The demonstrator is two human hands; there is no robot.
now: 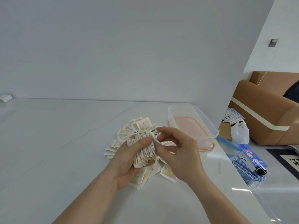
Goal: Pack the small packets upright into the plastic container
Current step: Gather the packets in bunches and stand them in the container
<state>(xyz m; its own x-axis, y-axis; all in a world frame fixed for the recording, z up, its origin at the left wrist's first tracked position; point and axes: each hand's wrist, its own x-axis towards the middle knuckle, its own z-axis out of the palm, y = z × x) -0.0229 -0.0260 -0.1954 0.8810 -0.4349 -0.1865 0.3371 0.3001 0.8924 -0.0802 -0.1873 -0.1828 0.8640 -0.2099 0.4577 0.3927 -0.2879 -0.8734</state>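
Observation:
A heap of small white packets with yellow print (137,126) lies on the white table. My left hand (129,157) grips a thick stack of packets (145,152) held on edge above the heap. My right hand (178,151) pinches the right end of that stack with thumb and fingers. The clear plastic container (208,122) stands empty to the right of the heap, resting on its pink lid (208,147), near the table's right edge.
The white table (64,143) meets a white wall behind. A small white object (5,98) sits at the far left. Past the right edge are a blue printed bag (249,160), a white plastic bag (239,133) and a brown sofa (267,110).

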